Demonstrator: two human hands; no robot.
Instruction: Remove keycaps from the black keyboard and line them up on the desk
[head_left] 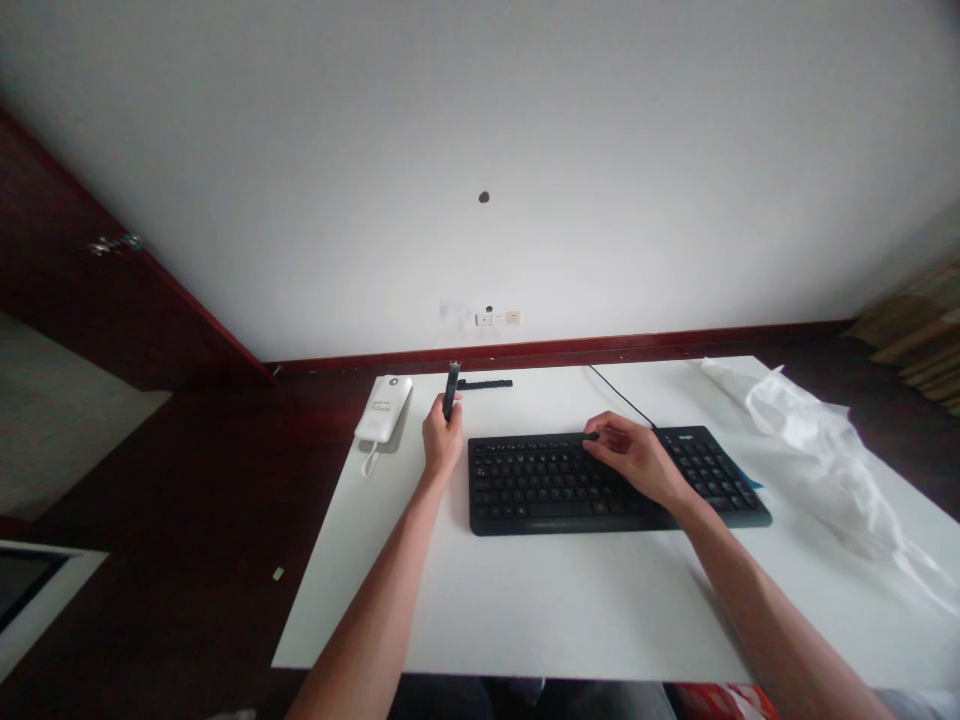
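A black keyboard [551, 490] lies flat on the white table [525, 610], near the middle, its long side facing the person. The right hand [600, 437] is over its upper right part, thumb and fingertips pinching a small dark piece [591, 436] at the top row of keys; from where I stand I can't tell whether the piece touches the keys, or quite what it is. The left hand [442, 430] is just off the keyboard's upper left corner, fingers wrapped around a slim black stick [451, 388] that points away from the person and has a shiny tip.

Just beyond that stick, a dark, narrow strip [489, 384] lies near the table's far edge. To the left of the left hand there's a white power bank [384, 408] with a white loop [370, 460] at its near end. A thin black cable [622, 395] runs from behind the keyboard to the far edge. A bit of something blue [752, 482] peeks out at the keyboard's right side, and a crumpled white plastic bag [817, 450] spreads over the table's right end.

Past the table, sockets [513, 317] sit low on the pale wall [300, 200], and a dark red door [67, 230] is off to the left.
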